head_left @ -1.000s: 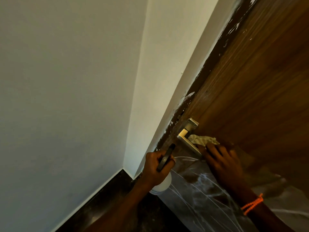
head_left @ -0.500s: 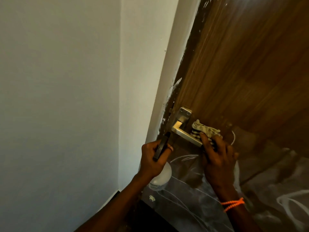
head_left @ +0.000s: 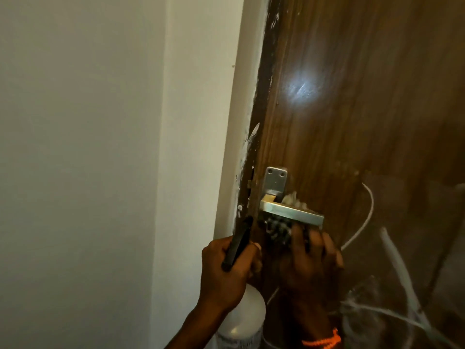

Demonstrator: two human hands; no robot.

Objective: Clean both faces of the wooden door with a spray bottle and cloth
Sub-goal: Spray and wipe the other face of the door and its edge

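The one door (head_left: 352,109) fills the right, its left edge tight against the paint-flecked frame (head_left: 254,137); bare wall (head_left: 75,147) lies left. The right hand (head_left: 310,263) presses one cloth (head_left: 278,229) to the door just under the single handle (head_left: 292,212), fingers curled on it. The left hand (head_left: 226,270) grips one bottle (head_left: 241,321) near the frame.

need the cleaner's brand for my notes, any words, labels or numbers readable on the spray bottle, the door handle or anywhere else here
No text can be read anywhere in this view.
Spray bottle: its white body shows a faint greyish band near the bottom edge of the picture, possibly a label, too blurred to read.
Door handle and its plate: bare metal with screw holes, no marking visible.
Wooden door: only wood grain, glare and white streaks.
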